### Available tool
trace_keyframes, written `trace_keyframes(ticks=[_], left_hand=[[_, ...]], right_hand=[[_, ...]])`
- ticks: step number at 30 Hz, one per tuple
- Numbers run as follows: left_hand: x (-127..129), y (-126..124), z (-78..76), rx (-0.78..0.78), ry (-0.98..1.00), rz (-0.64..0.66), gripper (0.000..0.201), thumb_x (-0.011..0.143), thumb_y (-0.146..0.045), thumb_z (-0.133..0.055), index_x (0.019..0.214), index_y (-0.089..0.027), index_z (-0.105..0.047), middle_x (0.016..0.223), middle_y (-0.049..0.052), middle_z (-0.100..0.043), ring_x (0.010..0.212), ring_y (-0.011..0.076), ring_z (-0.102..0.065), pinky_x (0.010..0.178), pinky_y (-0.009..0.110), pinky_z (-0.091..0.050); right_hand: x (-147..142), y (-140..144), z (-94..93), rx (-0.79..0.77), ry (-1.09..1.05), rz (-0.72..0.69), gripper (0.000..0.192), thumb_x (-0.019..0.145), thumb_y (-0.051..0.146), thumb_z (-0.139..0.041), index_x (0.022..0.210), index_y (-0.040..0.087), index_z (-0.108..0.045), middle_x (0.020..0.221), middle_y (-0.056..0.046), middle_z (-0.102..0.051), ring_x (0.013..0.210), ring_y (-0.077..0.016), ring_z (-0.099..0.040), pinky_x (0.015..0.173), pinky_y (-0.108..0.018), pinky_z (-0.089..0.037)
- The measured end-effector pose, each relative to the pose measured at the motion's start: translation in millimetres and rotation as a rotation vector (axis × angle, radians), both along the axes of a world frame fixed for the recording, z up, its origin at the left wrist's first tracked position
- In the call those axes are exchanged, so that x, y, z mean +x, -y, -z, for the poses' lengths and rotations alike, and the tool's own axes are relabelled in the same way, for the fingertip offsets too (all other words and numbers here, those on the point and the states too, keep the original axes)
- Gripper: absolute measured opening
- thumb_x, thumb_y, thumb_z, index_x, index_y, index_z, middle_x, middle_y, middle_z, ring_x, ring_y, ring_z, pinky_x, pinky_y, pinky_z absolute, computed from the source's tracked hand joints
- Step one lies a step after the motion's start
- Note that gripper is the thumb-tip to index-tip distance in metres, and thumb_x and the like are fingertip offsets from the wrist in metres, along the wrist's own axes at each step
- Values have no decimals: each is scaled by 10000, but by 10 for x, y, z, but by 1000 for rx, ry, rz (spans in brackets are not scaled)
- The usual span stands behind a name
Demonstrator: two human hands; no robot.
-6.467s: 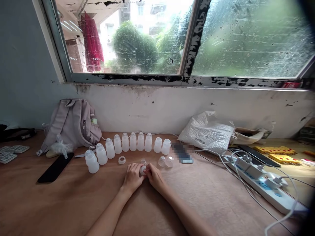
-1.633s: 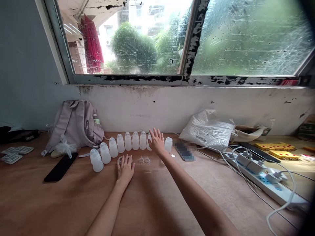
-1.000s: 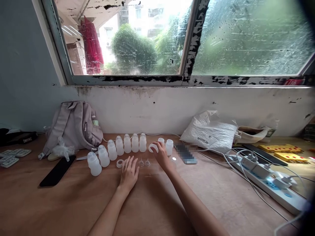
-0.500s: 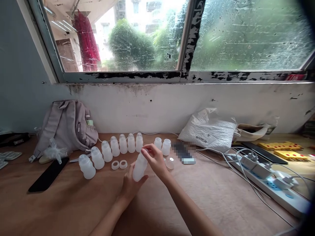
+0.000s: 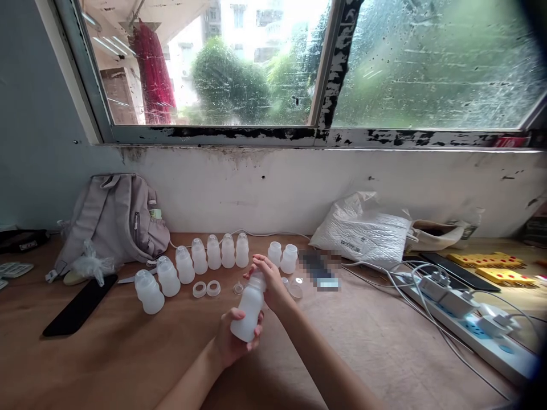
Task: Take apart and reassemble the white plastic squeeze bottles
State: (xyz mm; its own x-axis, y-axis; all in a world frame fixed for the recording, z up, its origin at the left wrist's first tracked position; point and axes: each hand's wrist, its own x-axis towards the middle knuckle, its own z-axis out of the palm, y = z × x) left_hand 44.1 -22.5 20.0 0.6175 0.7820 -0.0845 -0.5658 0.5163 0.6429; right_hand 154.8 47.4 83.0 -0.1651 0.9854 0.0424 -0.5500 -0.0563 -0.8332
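**A:** What does each hand grip?

**B:** The left hand (image 5: 233,341) is wrapped around the lower body of a white bottle (image 5: 248,307), fingers curled over its base. The right hand (image 5: 268,279) is closed on the bottle's top, fingertips pinching the neck. The bottle is lifted clear of the table (image 5: 106,364), tilted slightly, in front of the person and just nearer than the row.

**A:** What stands behind the held bottle?

**B:** A row of bottles (image 5: 213,252) runs in a curve from the left toward the wall; the nearest one on the left (image 5: 149,291) stands upright with a cap on. Two more bottles (image 5: 282,256) stand side by side, just beyond the right hand, apart from the row by a gap.

**A:** And the small parts on the table?

**B:** Two white rings (image 5: 205,289) lie flat, just beside each other, between the row and the left forearm. A small clear piece (image 5: 238,288) lies to their right, near the bottle's top. A clear cap (image 5: 296,289) lies just right of the right wrist.

**A:** What occupies the margins?

**B:** A grey backpack (image 5: 113,219) leans on the wall at left, with a dark phone (image 5: 79,304) flat before it. A white plastic bag (image 5: 363,230) rests against the wall at right. A power strip (image 5: 474,327) with plugs and cables lies along the right edge, and yellow blocks (image 5: 491,262) lie beyond it.
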Motion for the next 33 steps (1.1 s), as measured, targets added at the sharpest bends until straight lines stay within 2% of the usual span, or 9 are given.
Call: trace_keyframes(ticks=[3,5,10,14,20,24,27,30,33], left_hand=[[-25,-13,81,18,59,119,383,613,-376,-474,833,-72,-549,575,20,-500,364,68,-424,356,195,-164],[-38,-17,103,26,21,96,384,628,-362,-483,876,-75,-541,627,32,-517,400,77,-460,374,195,-188],[-72,-63,31,26,-29,-221,344,708,-388,-489,919,-119,-520,709,22,-498,460,57,-432,394,185,-187],[-126,-114,-22,60,-126,-336,327,724,-390,-501,933,-139,-514,737,22,-507,486,64,-434,395,184,-190],[-165,-138,-6,87,-204,-393,315,753,-371,-489,964,-138,-510,776,27,-524,517,70,-469,407,181,-228],[-139,-116,-8,98,-275,-409,344,739,-370,-509,991,-135,-507,791,30,-535,529,75,-478,414,182,-254],[-102,-86,-27,189,-334,-429,333,732,-359,-515,974,-129,-521,799,37,-547,540,83,-480,420,188,-266],[-63,-62,-44,296,-491,-492,309,714,-365,-540,910,-125,-545,730,30,-553,524,98,-465,419,199,-270],[-34,-51,-44,441,-731,-622,301,661,-359,-606,862,-140,-555,642,9,-539,525,120,-454,451,218,-305]], right_hand=[[121,-101,-29,-1,-88,114,193,659,342,-616,735,191,-524,571,45,-542,527,-112,-553,606,-264,-467],[253,-174,-34,54,-45,162,184,659,347,-594,741,191,-542,621,30,-561,594,-121,-563,648,-270,-460],[554,-262,60,273,684,171,267,649,333,-594,879,205,-552,803,-11,-595,732,-169,-558,641,-288,-417],[590,-268,235,461,1340,145,215,711,342,-554,872,205,-516,782,-28,-589,736,-198,-549,632,-299,-386],[525,-290,475,464,1612,76,262,613,147,-633,835,193,-501,794,-55,-619,814,-248,-556,773,-375,-332],[533,-273,481,451,1655,74,210,615,100,-607,795,177,-531,835,-87,-625,892,-281,-542,880,-499,-225],[490,-218,333,487,1601,87,198,672,158,-588,864,177,-546,975,-102,-594,995,-274,-501,928,-518,-182],[345,-100,113,500,1124,46,247,792,319,-479,1009,205,-512,1065,-78,-564,1002,-196,-514,882,-381,-348],[131,52,-13,329,697,-72,391,751,424,-521,1082,221,-484,1007,-58,-594,924,-176,-559,750,-297,-443]])
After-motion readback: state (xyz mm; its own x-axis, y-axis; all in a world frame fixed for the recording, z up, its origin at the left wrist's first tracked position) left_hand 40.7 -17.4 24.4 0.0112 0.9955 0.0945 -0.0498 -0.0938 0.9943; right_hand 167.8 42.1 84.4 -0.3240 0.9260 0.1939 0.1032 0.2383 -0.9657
